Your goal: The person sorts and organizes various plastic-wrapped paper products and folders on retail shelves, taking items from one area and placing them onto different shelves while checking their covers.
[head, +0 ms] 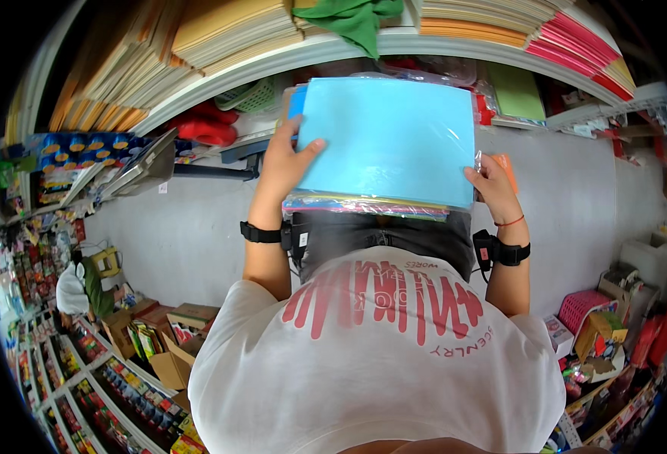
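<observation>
A stack of flat sheets or folders in clear plastic wrap is held level in front of my waist, with a light blue one (pixel 387 142) on top. Edges of yellow, pink and darker blue pieces (pixel 367 205) show beneath it. My left hand (pixel 294 150) grips the stack's left side, thumb on the top face and fingers along the edge. At the lower right corner my right hand (pixel 492 184) pinches the stack, its thumb over the edge. Something flat and orange (pixel 505 170) shows just behind that hand; whether I hold it cannot be told.
Ahead, a white shelf (pixel 242 59) bears stacks of brown envelopes (pixel 231 34) and a green cloth (pixel 362 22). Below sit a green basket (pixel 257 95) and red items (pixel 206 125). Another person (pixel 81 286) bends near cardboard boxes (pixel 163 340) at the left. A pink basket (pixel 586 309) stands behind right.
</observation>
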Motion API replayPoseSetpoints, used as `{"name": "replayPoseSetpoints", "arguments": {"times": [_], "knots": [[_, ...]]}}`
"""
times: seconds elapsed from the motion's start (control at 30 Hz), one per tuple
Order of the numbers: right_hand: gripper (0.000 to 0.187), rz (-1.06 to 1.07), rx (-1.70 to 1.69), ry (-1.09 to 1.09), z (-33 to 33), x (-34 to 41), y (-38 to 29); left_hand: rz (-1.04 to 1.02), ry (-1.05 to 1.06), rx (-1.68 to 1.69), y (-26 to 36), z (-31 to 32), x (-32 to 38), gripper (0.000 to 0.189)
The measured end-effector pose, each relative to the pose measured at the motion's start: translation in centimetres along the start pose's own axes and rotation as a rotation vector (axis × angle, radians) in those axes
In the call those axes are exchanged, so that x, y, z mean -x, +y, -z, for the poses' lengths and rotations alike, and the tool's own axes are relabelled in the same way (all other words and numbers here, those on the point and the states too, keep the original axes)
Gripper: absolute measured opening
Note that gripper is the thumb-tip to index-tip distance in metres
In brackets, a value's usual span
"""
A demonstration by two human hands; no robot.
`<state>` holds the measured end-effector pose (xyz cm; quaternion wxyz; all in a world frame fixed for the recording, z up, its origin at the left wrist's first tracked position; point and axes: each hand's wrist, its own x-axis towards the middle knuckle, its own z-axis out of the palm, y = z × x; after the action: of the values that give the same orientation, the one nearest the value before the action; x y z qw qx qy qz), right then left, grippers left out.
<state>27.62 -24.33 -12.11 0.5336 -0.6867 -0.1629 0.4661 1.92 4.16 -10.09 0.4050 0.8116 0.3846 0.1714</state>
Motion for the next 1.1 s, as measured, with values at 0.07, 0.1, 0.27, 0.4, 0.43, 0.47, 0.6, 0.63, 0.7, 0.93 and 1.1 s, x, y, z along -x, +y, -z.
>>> {"name": "replayPoseSetpoints", "arguments": {"times": [0.07,0.1,0.27,0.4,0.43,0.47,0.6,0.63,0.7,0.93,1.1], "knots": [[0.029,-0.023,-0.034,-0.029,0.8,-0.2,1.0,0.082,0.005,0.21,-0.4,-0.8,-0.3,0.065],[0.03,-0.024,-0.064,-0.033,1.2,-0.3,1.4,0.06,0.009,0.142,-0.4,-1.1,-0.5,0.065],[0.04,-0.045,-0.136,0.011,3.2,-1.4,4.4,-0.006,-0.176,0.097,3.0,-1.1,-0.8,0.054],[0.048,0.182,-0.129,0.274,2.0,-3.5,6.1,0.161,-0.26,0.288,2.6,-1.6,-0.6,0.053],[0.051,0.191,-0.003,0.353,1.9,-3.6,6.0,0.191,-0.264,0.341,2.5,-1.7,-0.5,0.054],[0.054,0.196,0.124,0.431,1.9,-3.7,6.1,0.222,-0.268,0.394,2.5,-1.8,-0.5,0.054],[0.046,0.512,0.491,0.537,1.9,-4.2,6.7,0.201,-0.315,0.483,2.0,-1.8,-0.7,0.051],[0.042,0.496,0.534,0.537,2.0,-3.9,6.6,0.21,-0.321,0.479,1.6,-1.7,-0.8,0.051],[0.034,0.467,0.619,0.533,2.1,-3.4,6.2,0.228,-0.328,0.468,1.3,-1.6,-1.0,0.05],[0.036,0.216,0.246,0.298,2.9,-2.8,4.5,0.278,-0.306,0.506,2.5,-1.5,-0.6,0.05],[0.036,0.141,0.2,0.202,3.5,-1.4,3.0,0.263,-0.291,0.716,2.3,-1.9,-0.4,0.046]]}}
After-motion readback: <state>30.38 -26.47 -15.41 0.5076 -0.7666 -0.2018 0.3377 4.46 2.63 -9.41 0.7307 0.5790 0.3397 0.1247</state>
